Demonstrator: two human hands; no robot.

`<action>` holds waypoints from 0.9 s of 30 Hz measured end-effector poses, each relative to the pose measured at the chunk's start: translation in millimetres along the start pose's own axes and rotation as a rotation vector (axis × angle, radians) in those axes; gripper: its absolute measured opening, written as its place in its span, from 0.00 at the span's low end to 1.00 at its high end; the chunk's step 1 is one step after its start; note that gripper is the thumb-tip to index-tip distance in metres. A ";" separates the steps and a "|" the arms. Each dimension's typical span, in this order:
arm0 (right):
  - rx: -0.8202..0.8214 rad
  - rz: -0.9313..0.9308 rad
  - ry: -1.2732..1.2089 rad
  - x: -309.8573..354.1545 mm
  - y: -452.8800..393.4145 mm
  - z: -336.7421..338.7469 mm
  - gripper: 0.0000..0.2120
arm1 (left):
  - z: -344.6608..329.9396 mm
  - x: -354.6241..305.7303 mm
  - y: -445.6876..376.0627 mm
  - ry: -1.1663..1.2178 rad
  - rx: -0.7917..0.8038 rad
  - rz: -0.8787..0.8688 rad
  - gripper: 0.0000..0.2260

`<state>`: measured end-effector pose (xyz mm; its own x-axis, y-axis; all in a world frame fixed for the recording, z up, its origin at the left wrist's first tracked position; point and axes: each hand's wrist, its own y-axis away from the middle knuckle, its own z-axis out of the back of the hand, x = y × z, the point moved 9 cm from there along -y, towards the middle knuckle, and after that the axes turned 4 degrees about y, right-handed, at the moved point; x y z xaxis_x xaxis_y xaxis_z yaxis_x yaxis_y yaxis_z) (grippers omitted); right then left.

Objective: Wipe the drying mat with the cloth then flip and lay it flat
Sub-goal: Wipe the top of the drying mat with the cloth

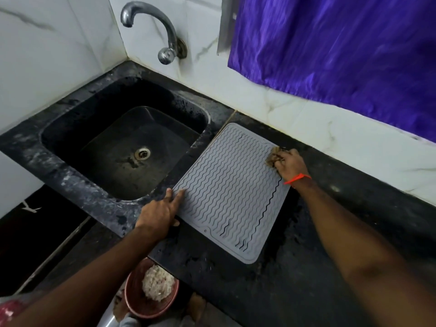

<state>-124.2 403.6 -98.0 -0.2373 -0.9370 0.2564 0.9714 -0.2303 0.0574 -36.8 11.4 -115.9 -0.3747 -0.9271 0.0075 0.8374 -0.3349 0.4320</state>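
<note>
- The right hand (291,165) has its fingers curled round a bunched brown cloth (273,157), pressing it down on the far right corner of the drying mat (226,192); only a crumpled part of the cloth shows beyond the knuckles.
- An orange band (297,178) circles the right wrist, just over the mat's right edge.
- The left hand (159,212) lies with its fingers straight and slightly spread; two fingertips rest on the mat's left corner, the one nearest the sink, and the thumb reaches under the mat's near-left edge.
- The mat is grey, ribbed with wavy lines, and lies flat on the dark stone counter (330,267), turned at an angle so one corner points toward the wall.
- Some grooves toward the mat's right side look darker than the others.
- The sink (77,119), black and sunken, sits just left of the mat, its metal drain (142,153) near the middle of the basin.
- A curved metal tap (151,27) comes out of the white marbled wall beyond the sink, well apart from the mat.
- A purple curtain (342,43) hangs on the wall beyond the mat and to its right.
- Below the counter edge, nearer the person than the mat, stands a reddish basket (136,300) with pale scraps (158,283) in it.
</note>
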 end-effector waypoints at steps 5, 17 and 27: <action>0.022 0.093 -0.073 30.5 48.4 -12.8 0.16 | 0.2 0.2 0.4 -0.019 -0.002 -0.009 0.42; 0.408 0.422 -0.230 118.7 227.4 -59.1 0.20 | -5.9 -2.5 -1.6 -0.047 0.007 -0.019 0.42; -0.113 -0.162 -0.230 -36.5 27.3 38.2 0.18 | -3.3 -3.6 -0.9 -0.039 -0.005 -0.012 0.43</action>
<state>-88.8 441.5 -69.0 -0.3688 -0.8045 0.4656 0.9114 -0.4114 0.0110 -34.9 14.5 -119.3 -0.3996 -0.9159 0.0382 0.8350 -0.3465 0.4274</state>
